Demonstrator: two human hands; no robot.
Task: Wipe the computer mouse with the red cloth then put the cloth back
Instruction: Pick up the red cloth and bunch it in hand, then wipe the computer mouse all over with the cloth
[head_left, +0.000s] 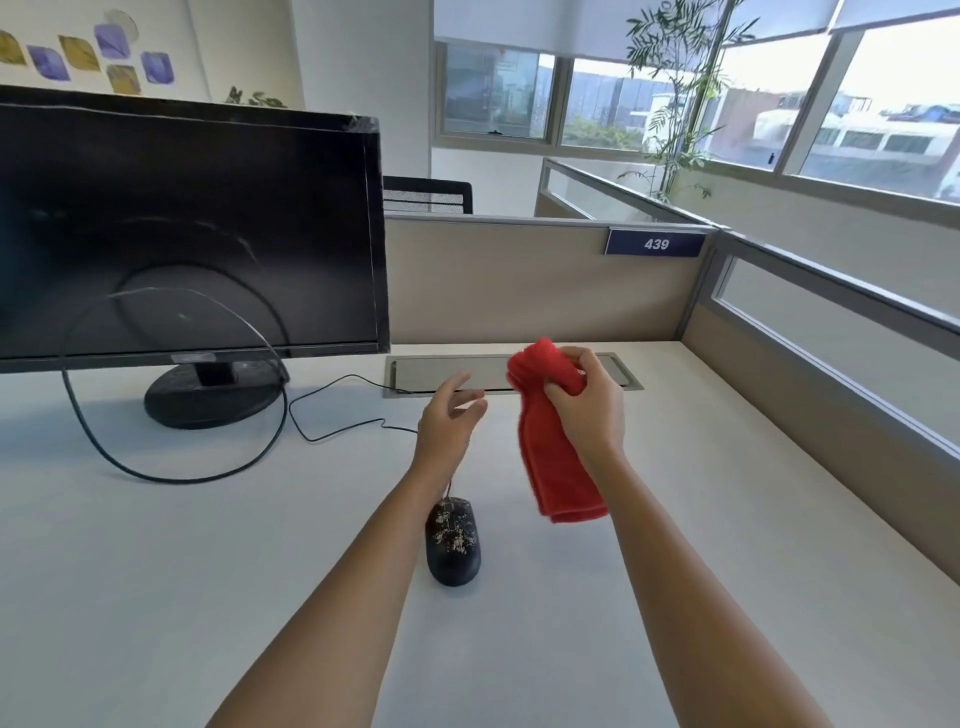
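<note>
A black computer mouse (453, 540) with pale speckles on its top lies on the white desk (701, 519), its cable running away towards the monitor. My right hand (587, 405) is raised above the desk, shut on a red cloth (556, 457) that hangs down bunched and folded, to the right of and above the mouse. My left hand (449, 415) hovers open, fingers apart, just left of the cloth and beyond the mouse, holding nothing. My left forearm passes over the far end of the mouse's cable.
A black monitor (187, 228) on a round stand (213, 400) occupies the left back of the desk, with a looping black cable (171, 475). A grey cable hatch (447, 371) lies at the back. Beige partition walls (535, 280) bound the back and right.
</note>
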